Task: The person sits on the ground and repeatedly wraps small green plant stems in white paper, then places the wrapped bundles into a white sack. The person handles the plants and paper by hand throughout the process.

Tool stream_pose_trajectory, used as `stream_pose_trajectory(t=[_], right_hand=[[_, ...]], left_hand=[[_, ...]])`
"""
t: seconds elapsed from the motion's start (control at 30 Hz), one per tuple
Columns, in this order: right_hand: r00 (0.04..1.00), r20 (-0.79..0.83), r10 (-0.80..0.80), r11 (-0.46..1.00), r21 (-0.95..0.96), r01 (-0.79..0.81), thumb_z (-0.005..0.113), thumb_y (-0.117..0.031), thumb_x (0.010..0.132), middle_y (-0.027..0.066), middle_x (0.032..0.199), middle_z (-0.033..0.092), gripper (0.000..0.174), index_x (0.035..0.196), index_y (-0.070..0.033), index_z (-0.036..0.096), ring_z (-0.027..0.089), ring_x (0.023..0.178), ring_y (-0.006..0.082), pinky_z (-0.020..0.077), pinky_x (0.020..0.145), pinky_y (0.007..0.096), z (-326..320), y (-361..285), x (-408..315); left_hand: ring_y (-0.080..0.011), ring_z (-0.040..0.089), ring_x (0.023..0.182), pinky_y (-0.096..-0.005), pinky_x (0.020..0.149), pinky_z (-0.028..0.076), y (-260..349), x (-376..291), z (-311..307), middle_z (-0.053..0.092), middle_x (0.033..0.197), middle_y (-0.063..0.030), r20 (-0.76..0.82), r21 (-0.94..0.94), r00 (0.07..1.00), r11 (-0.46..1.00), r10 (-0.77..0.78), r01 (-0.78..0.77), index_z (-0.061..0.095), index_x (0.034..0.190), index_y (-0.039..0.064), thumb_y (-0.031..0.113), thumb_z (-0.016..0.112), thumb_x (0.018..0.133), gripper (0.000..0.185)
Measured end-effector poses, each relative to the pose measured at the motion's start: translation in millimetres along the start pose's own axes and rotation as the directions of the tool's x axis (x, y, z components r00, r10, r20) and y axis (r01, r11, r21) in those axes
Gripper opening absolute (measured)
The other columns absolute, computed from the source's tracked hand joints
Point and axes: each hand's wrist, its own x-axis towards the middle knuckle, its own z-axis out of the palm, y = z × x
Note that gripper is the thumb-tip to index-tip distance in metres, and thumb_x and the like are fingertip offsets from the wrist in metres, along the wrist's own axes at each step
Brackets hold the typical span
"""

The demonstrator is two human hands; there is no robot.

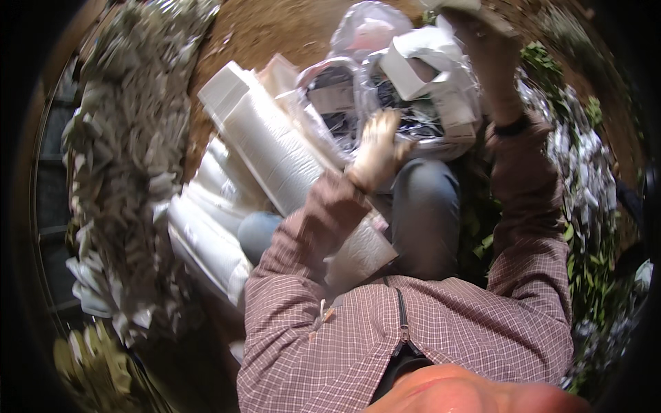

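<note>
My left hand [377,147], in a pale glove, is over the near rim of a white plastic bag [356,155], close to my raised knee. Its fingers are blurred, and whether they pinch anything is unclear. Stretched out to the upper right, my right hand [480,26] is blurred beside the white flaps of a second bag [457,67]. A pale thing [454,4] shows at its fingers, but its kind and whether it is held cannot be told. A stack of white foam-like sheets [279,137] lies slanted across my lap, under my left forearm.
Dark strips [413,118] and pale cards [330,98] sit inside the bags. On the left runs a long heap of crumpled, pale wrapping [139,103]. Green leafy stems with silvery wrapping [583,149] line the right side. Bare brown soil [273,26] lies ahead.
</note>
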Motion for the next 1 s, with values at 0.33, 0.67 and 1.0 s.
stream_pose_trajectory(t=[0.33,0.67,1.0], right_hand=[[0.467,0.469,-0.749,0.595,0.787,0.164,0.068,-0.027,0.090,0.0034,0.119,0.070,0.013,0.098,-0.018,0.073,0.064,0.119,0.0179,0.0478,0.105,0.0378,124.4,-262.2,-185.9],[0.367,0.649,-0.666,0.639,0.751,-0.168,0.059,-0.004,0.091,0.0150,0.128,0.067,0.050,0.140,-0.014,0.059,0.059,0.125,0.0340,0.0398,0.114,0.0434,98.9,-233.6,-193.0],[0.225,0.393,-0.892,0.439,0.629,0.641,0.065,-0.010,0.082,-0.0020,0.141,0.060,0.044,0.123,-0.028,0.070,0.048,0.140,0.0223,0.0377,0.117,0.0462,70.2,-224.4,-165.6]], left_hand=[[-0.0515,0.027,0.143,-0.0735,0.113,0.019,64.5,-302.4,-42.7,0.033,0.159,-0.0158,0.217,0.447,0.965,0.894,-0.148,0.037,0.057,0.142,0.027,0.038,0.072,0.076,0.069],[-0.0450,0.034,0.144,-0.0600,0.121,0.026,45.4,-326.8,-54.9,0.038,0.156,-0.0195,0.100,0.275,0.985,0.955,-0.143,0.111,0.043,0.152,0.017,0.011,0.069,0.080,0.077],[-0.0289,0.071,0.084,-0.0368,0.077,0.057,69.2,-320.2,-119.5,0.071,0.094,-0.0088,-0.171,-0.096,0.985,0.995,-0.040,0.023,0.070,0.103,0.008,0.018,0.065,0.094,0.014]])
